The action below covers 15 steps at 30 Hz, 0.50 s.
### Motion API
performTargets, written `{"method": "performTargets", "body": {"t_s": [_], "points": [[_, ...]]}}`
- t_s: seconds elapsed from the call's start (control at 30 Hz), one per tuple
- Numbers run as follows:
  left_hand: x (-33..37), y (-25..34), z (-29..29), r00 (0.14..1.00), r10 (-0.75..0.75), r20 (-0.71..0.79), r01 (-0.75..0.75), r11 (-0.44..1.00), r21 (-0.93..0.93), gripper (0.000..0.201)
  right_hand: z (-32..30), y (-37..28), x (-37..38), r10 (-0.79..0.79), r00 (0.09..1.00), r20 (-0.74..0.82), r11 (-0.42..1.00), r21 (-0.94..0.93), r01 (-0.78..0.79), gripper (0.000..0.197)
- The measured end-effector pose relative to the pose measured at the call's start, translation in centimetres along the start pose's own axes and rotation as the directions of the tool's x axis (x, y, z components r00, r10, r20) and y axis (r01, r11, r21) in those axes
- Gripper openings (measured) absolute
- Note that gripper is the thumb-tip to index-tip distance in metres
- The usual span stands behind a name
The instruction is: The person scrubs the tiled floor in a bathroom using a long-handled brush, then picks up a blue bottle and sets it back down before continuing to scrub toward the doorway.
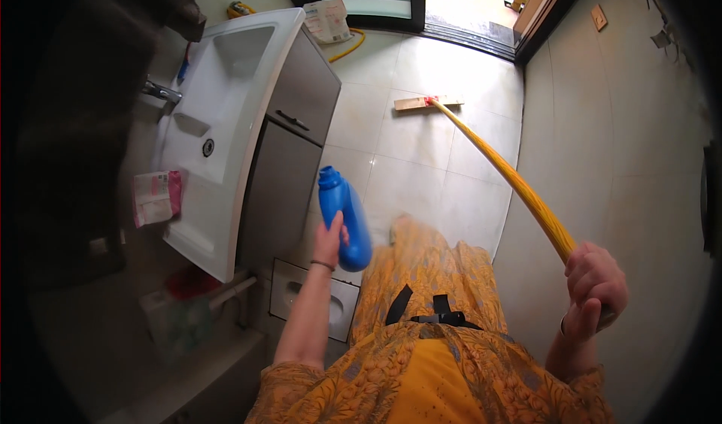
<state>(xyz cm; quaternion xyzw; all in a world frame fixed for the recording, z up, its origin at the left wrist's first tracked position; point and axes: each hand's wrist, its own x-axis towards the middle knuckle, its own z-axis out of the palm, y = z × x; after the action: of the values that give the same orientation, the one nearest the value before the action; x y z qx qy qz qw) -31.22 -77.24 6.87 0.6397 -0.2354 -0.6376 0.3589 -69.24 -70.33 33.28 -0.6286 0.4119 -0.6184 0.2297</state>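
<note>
My left hand (328, 242) is wrapped round the grip of a blue plastic bottle (350, 225), held above the floor beside the vanity cabinet. The bottle tilts with its neck pointing away from me, and no cap shows on it. On the right, my right hand (596, 285) is closed in a fist round the end of a yellow patterned pole. This belongs to a long-handled floor brush (519, 183), whose flat tan head (411, 104) with a red joint rests on the tiles ahead. Bristles under the head are hidden.
A white sink (226, 86) tops a grey cabinet (289, 153) on the left, with a pink-and-white packet (156, 198) on its rim. A squat toilet (307, 295) lies near my left forearm. Ahead are a white bag (327, 19), a yellow hose (350, 48) and a doorway with a dark sill (470, 40).
</note>
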Motion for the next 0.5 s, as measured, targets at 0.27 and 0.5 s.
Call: {"method": "performTargets", "body": {"t_s": [0.27, 0.5], "points": [[10.4, -13.4, -1.6, 0.958, -0.28, -0.066, 0.275, 0.959, -0.075, 0.036, 0.1, 0.2, -1.8, -0.015, 0.994, 0.11, 0.999, -0.031, 0.019, 0.038], [23.4, -20.0, -6.9, 0.844, -0.503, -0.186, 0.459, 0.857, -0.236, 0.04, 1.3, 0.8, -2.2, -0.092, 0.995, -0.039, 0.995, 0.033, 0.093, 0.032]]}}
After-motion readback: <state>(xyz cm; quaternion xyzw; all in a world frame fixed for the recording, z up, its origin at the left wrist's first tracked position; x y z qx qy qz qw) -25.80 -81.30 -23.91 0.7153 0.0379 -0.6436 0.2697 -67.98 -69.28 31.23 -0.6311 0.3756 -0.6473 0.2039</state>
